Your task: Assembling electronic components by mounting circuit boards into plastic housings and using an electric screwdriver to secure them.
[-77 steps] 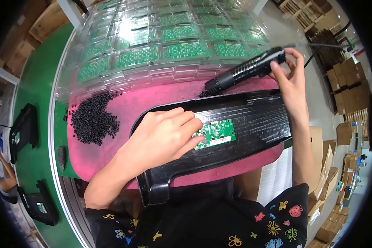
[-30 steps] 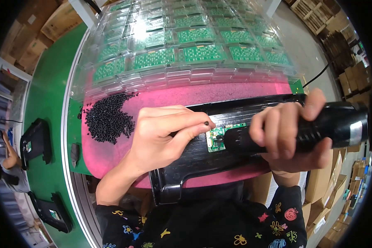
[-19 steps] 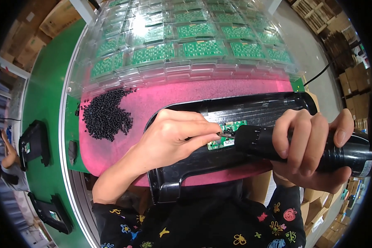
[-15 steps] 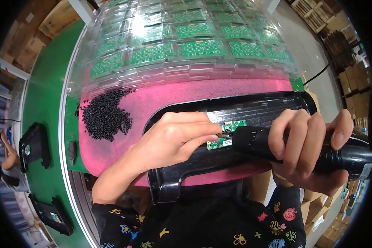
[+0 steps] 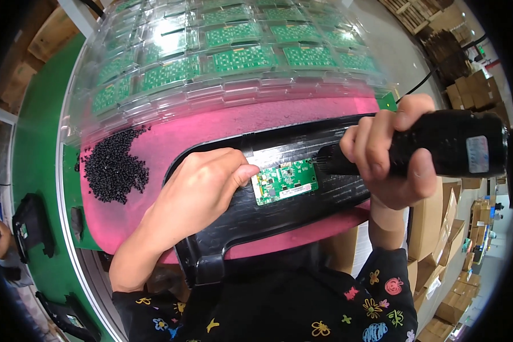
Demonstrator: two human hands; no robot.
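A green circuit board (image 5: 288,181) lies inside a long black plastic housing (image 5: 256,219) in front of me. My right hand (image 5: 382,157) is wrapped round a black electric screwdriver (image 5: 439,142), held nearly level. The screwdriver's front end is at the board's upper right corner; whether its bit touches a screw there is too small to tell. Just off the board's left edge is my left hand (image 5: 202,179), its fingers curled and the thumb pressed against them. Whatever that hand pinches, if anything, is hidden.
A heap of small black screws (image 5: 111,168) sits on the pink mat (image 5: 182,130). Behind are stacked clear trays (image 5: 211,91) of circuit boards. Left, a green worktable (image 5: 40,165) bears another black housing (image 5: 33,225), near a person's arm (image 5: 3,236). Cardboard boxes (image 5: 424,222) stand right.
My left hand has drawn back leftward off the board, uncovering it. The screwdriver's front end has gone from the board's middle to its right corner, and its rear has swung up. The view has shifted.
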